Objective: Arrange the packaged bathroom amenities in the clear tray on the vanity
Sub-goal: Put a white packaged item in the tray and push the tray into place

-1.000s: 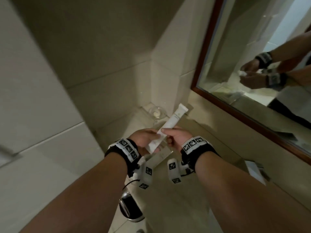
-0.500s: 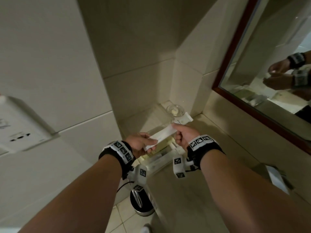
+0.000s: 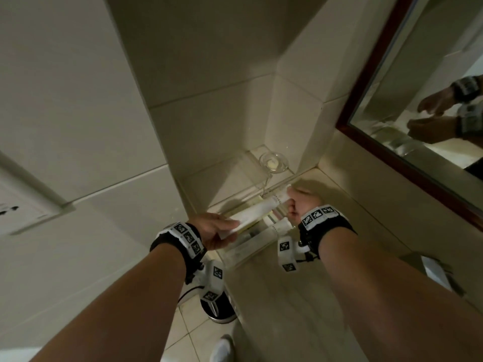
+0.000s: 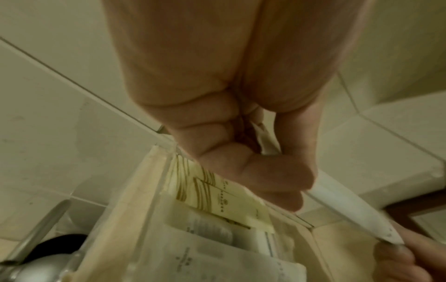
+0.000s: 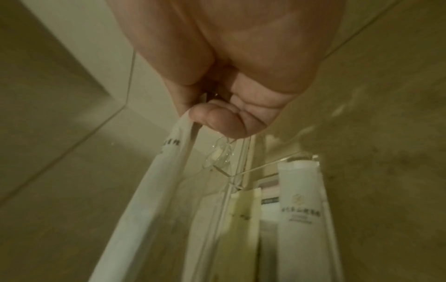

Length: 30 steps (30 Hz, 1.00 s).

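Note:
A long white packet [image 3: 253, 213] lies level just above the clear tray [image 3: 245, 254] on the vanity. My left hand [image 3: 229, 229] pinches its near end between thumb and curled fingers, which the left wrist view shows close up on the packet [image 4: 350, 208]. My right hand [image 3: 290, 202] grips the far end, thumb pressed on the packet [image 5: 147, 190]. The tray holds several flat packets: cream striped ones [image 4: 212, 192] and another white one [image 5: 299, 206] along the right side.
A glass soap dish [image 3: 274, 161] stands in the corner behind the tray, close to tiled walls. The framed mirror [image 3: 418, 105] runs along the right. A tissue box [image 3: 435, 270] sits right on the counter. A black bin [image 3: 220, 309] is on the floor below.
Both hands have lowered the white packet from a raised slant to nearly level over the tray, and have moved apart towards its two ends.

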Each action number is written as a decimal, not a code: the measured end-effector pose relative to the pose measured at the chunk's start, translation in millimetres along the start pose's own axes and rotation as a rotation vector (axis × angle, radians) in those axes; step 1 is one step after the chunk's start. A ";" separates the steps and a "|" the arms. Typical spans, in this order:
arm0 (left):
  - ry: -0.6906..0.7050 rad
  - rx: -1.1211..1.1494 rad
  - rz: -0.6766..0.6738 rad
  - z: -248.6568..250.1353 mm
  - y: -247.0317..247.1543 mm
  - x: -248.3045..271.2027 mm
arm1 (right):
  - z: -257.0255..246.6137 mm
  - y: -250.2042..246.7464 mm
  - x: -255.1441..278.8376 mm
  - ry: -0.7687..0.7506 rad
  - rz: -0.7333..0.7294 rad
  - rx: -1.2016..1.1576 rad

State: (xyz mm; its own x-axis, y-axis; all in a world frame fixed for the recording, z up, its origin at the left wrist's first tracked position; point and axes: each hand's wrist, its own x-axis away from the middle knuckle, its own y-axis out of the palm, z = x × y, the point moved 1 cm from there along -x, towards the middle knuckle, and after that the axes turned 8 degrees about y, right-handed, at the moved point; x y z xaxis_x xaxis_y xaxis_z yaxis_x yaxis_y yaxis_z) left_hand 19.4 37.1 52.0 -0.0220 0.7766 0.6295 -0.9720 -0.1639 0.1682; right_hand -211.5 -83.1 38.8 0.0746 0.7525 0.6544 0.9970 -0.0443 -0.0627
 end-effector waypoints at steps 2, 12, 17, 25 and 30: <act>-0.036 -0.019 0.052 -7.5 -5.6 -4.6 | 6.2 -0.3 -9.5 -0.048 0.043 0.129; -0.154 -0.385 0.194 -40.9 -27.8 -34.3 | 22.0 5.2 -43.0 -0.027 0.141 0.589; -0.139 -0.576 0.213 -45.0 -28.5 -41.6 | 25.6 7.4 -54.6 -0.011 0.178 0.697; -0.158 -0.706 0.231 -51.5 -29.5 -50.2 | 30.3 2.1 -60.2 0.000 0.142 0.710; -0.160 -0.691 0.286 -57.2 -29.9 -53.1 | 27.6 1.9 -55.4 -0.079 0.162 0.694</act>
State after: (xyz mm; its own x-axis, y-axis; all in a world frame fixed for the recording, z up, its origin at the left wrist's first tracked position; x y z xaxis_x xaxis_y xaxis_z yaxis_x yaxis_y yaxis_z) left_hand 36.3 35.6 -29.8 -0.3120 0.6549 0.6883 -0.8599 0.1134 -0.4977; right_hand -214.2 -106.7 -18.3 0.1927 0.8182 0.5417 0.7304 0.2491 -0.6360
